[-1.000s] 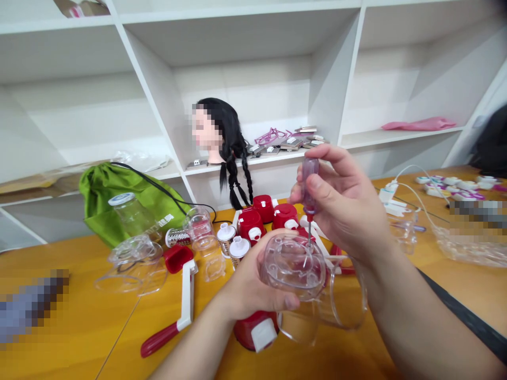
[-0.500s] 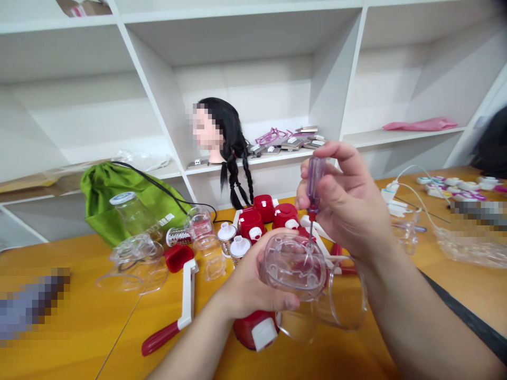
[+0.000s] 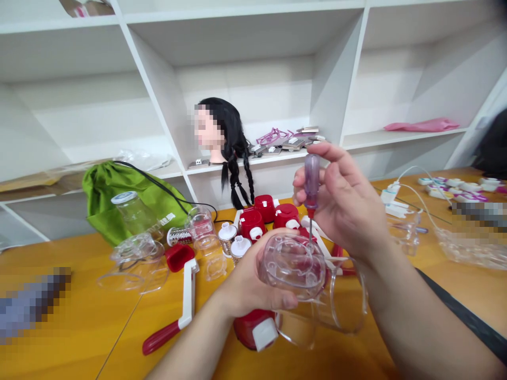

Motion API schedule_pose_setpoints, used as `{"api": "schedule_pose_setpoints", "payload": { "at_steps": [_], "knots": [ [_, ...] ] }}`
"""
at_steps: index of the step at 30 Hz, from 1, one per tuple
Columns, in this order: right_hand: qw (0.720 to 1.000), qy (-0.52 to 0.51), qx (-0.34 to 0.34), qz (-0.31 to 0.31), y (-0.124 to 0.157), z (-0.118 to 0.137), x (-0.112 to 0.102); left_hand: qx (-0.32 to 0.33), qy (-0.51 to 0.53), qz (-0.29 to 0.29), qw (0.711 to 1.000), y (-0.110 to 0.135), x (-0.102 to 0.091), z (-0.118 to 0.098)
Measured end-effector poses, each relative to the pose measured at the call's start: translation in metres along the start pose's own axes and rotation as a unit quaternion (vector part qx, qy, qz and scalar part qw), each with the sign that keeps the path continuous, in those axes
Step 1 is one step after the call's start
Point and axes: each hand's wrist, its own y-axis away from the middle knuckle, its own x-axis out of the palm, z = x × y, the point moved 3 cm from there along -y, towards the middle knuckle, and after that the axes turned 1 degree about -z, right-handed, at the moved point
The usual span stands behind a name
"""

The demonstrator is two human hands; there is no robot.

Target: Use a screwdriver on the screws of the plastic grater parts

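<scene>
**A:** See the fingers (image 3: 336, 158) of the right hand (image 3: 344, 211)? They're curled closed with the thumb, pinching a small screwdriver with a translucent purple handle (image 3: 312, 179), which stands upright.

**B:** Where's its tip?

**A:** The thin steel shaft (image 3: 310, 232), below a red collar, comes straight down onto a clear moulded plastic cover (image 3: 291, 266) and meets it near the top rim. From here I can't tell whether it's sitting in a screw.

**B:** And what's holding the cover?

**A:** The left hand (image 3: 253, 279). Its palm is underneath, its fingers are wrapped closely round the lower edge, and the cover is held up off the table.

**B:** What's below the hands?

**A:** A clear plastic jug (image 3: 344, 301) and a red-and-white plastic base (image 3: 253, 330), both on the orange tabletop (image 3: 79, 311).

**B:** Anything else nearby?

**A:** There's a white crank with a red grip (image 3: 187, 290), a metal grater drum (image 3: 178, 236), white caps (image 3: 240, 248) and red lids (image 3: 263, 207). Further left are a clear jar (image 3: 134, 214) and a green drawstring bag (image 3: 119, 200). Behind them, on white shelving (image 3: 237, 53), sits a mannequin head with black braids (image 3: 225, 132).
</scene>
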Motion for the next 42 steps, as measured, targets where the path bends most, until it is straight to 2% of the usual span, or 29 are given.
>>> {"api": "schedule_pose_setpoints", "payload": {
  "at_steps": [3,7,12,18,27,32,37,42],
  "knots": [
    [0.999,0.029,-0.006,-0.018,-0.0024,0.0002,-0.0014,-0.018,0.010,0.003,1.000,0.0003,0.0016,0.0009],
    [0.998,0.042,0.006,-0.038,-0.0036,-0.0027,-0.0049,-0.032,0.032,-0.019,0.999,0.0004,0.0008,0.0021],
    [1.000,0.012,0.007,-0.015,-0.0025,-0.0045,-0.0056,0.004,0.062,-0.024,0.998,0.0009,-0.0032,0.0007],
    [1.000,0.012,0.025,-0.003,-0.0006,-0.0021,-0.0031,0.016,0.044,-0.017,0.999,0.0014,-0.0036,0.0017],
    [0.995,0.079,-0.034,-0.047,-0.0039,-0.0032,-0.0087,-0.003,0.036,-0.006,0.999,0.0011,-0.0010,0.0034],
    [0.997,0.065,-0.019,-0.029,-0.0010,-0.0022,-0.0060,0.020,0.026,-0.015,0.999,0.0004,-0.0026,0.0015],
    [0.999,0.037,0.002,-0.015,0.0014,0.0000,-0.0043,0.018,0.029,-0.014,0.999,0.0000,-0.0025,0.0020],
    [1.000,0.015,-0.008,-0.008,-0.0006,0.0008,-0.0032,0.013,0.029,-0.011,0.999,0.0015,-0.0015,0.0049]
  ]
}}
